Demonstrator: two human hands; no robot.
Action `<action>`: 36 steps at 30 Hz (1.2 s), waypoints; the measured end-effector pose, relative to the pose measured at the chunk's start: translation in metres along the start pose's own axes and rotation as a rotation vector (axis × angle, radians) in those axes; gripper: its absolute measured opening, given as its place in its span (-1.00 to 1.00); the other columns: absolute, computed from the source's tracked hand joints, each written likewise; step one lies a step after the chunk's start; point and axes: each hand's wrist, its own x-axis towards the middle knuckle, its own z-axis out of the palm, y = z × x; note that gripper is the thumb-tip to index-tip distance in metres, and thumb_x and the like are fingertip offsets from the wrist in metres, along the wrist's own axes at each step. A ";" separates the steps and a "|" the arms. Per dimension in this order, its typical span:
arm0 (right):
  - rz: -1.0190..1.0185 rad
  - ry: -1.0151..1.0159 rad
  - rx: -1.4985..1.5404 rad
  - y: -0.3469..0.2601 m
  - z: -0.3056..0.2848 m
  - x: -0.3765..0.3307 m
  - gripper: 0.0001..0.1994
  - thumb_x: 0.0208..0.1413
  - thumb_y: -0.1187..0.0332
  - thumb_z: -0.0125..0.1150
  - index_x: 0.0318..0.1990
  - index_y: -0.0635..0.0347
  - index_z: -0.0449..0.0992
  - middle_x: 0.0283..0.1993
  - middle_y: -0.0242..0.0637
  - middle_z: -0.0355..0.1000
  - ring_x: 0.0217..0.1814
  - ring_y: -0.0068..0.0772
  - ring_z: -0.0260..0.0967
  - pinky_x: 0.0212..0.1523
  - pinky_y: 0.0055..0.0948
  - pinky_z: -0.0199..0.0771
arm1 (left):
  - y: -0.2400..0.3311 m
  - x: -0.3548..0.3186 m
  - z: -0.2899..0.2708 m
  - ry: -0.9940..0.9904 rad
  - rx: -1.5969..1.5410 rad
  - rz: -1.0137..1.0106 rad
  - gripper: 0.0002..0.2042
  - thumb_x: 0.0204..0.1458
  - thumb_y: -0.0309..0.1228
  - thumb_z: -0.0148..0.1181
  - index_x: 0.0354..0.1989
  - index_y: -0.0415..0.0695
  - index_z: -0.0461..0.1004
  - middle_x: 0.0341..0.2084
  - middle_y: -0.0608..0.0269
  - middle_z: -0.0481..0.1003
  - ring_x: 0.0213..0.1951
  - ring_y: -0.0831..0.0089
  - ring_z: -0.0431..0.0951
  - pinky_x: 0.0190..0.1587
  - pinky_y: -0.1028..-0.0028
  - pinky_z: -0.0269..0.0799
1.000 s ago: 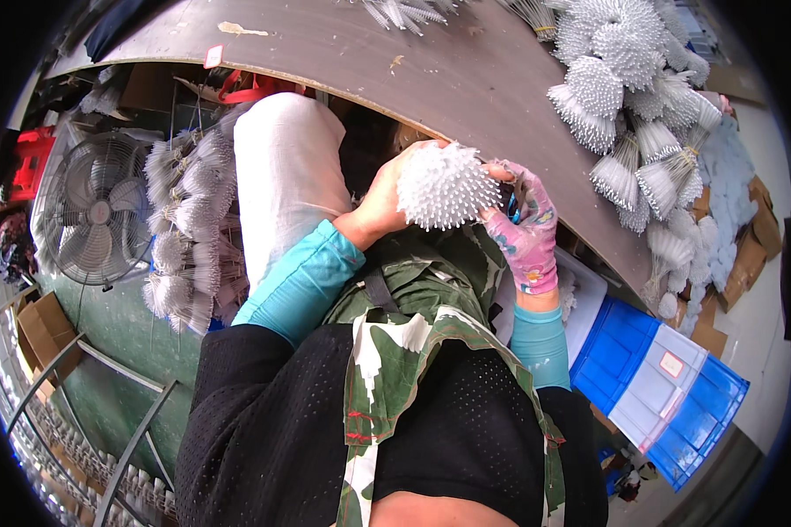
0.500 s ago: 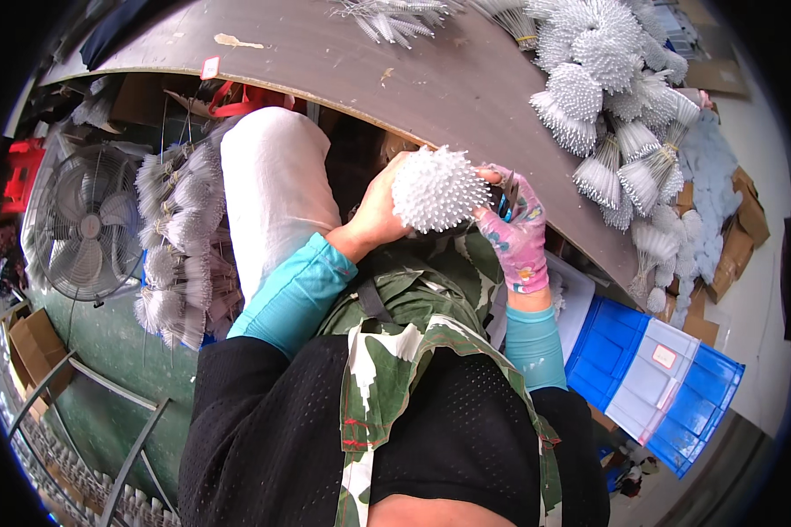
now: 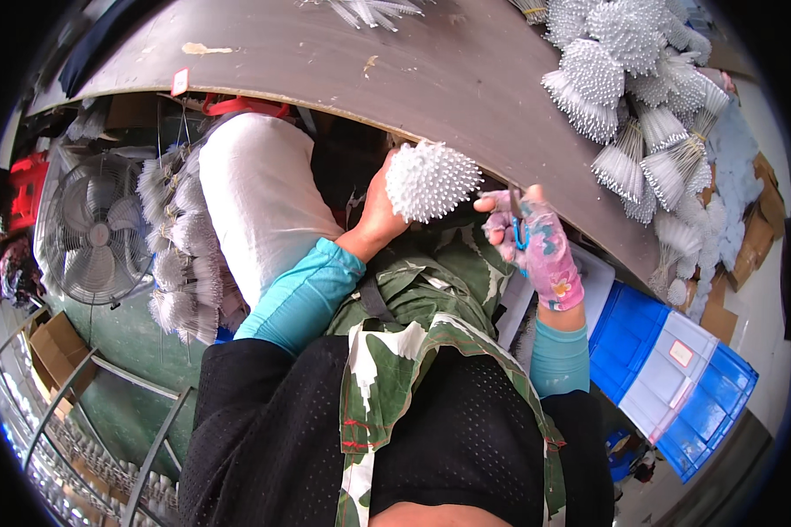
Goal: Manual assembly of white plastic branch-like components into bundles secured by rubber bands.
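My left hand (image 3: pixel 380 207) is closed round a bunch of white bead-tipped stems (image 3: pixel 432 181), whose domed head of tips faces up. Its stems are hidden below the head. My right hand (image 3: pixel 543 255), in a pink flowered glove with bare fingertips, holds small scissors (image 3: pixel 520 230) with blue handles and dark blades. The scissors lie across the palm, a short way right of the bunch and apart from it. The bunch is just in front of the table edge, above my lap.
The brown table (image 3: pixel 325 66) curves across the far side. Tied white bunches (image 3: pixel 589 88) are heaped at its right. A blue and white bin (image 3: pixel 668 369) stands at the right. On the left are a fan (image 3: pixel 99 233), hanging bunches (image 3: pixel 189 233) and a metal frame (image 3: pixel 154 448).
My right hand has drawn away from the bunch, rightward and toward me, with the scissors. The left hand keeps the bunch, slightly shifted left. The whole view has turned a little.
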 end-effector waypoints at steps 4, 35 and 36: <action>0.007 0.055 -0.214 -0.001 0.009 0.006 -0.66 0.23 0.07 -0.03 -0.28 0.18 0.48 -0.52 -0.49 0.31 -0.55 -0.77 0.17 -0.60 -0.76 0.14 | 0.003 0.003 0.007 0.049 -0.104 -0.060 -0.65 0.03 -0.49 0.16 -0.01 -0.24 0.28 -0.16 0.19 0.46 -0.10 0.43 0.46 -0.02 0.45 0.37; 0.148 0.176 -0.239 -0.001 0.014 0.026 -0.69 0.19 0.15 0.08 -0.45 0.21 0.46 -0.69 -0.49 0.28 -0.76 -0.74 0.12 -0.75 -0.73 0.08 | -0.009 0.002 0.010 0.073 -0.185 -0.148 -0.69 0.07 -0.58 0.04 0.02 -0.23 0.30 -0.16 0.23 0.44 -0.11 0.49 0.45 -0.02 0.51 0.36; 0.159 0.134 -0.232 0.001 0.008 0.024 -0.68 0.20 0.15 0.06 -0.43 0.22 0.47 -0.68 -0.49 0.29 -0.76 -0.74 0.13 -0.75 -0.73 0.10 | -0.009 0.002 0.010 0.083 -0.178 -0.140 -0.69 0.07 -0.58 0.04 0.02 -0.24 0.30 -0.15 0.23 0.44 -0.12 0.49 0.45 -0.02 0.51 0.36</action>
